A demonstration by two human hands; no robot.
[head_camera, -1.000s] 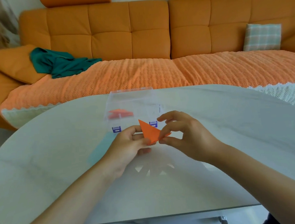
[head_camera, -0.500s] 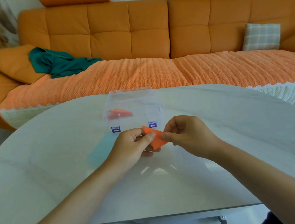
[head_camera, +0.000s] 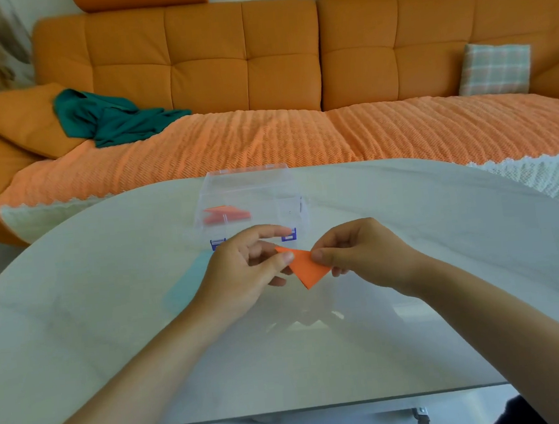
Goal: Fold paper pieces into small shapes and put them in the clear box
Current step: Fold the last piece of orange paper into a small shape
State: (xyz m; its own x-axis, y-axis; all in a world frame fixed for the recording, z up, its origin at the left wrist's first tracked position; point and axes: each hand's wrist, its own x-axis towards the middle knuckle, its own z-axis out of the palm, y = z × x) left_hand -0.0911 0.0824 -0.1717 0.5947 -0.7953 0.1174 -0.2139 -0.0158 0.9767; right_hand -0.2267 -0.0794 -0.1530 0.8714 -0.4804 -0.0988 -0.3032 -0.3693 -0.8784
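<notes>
Two hands engaged on one orange paper piece (head_camera: 306, 268), held above table (head_camera: 112, 328), just in front of clear box (head_camera: 252, 187). Right edge is pinched by right hand (head_camera: 359, 252), thumb on top. Left corner is pinched by left hand (head_camera: 243, 272), thumb over lower fingers, index lifted straight. Long axis is seen running upper left to lower right. Box is judged directly beyond, nearer left hand. One folded shape (head_camera: 226, 213) is seen inside.

Orange paper piece (head_camera: 307, 269) is pinched btw left hand (head_camera: 240, 276) & right hand (head_camera: 363, 255), held over the white table (head_camera: 443, 248). Clear box (head_camera: 256, 188) is seen just behind, w/ orange folded shapes (head_camera: 226, 213) inside. Green cloth (head_camera: 111, 120) is draped on the sofa (head_camera: 359, 52).
</notes>
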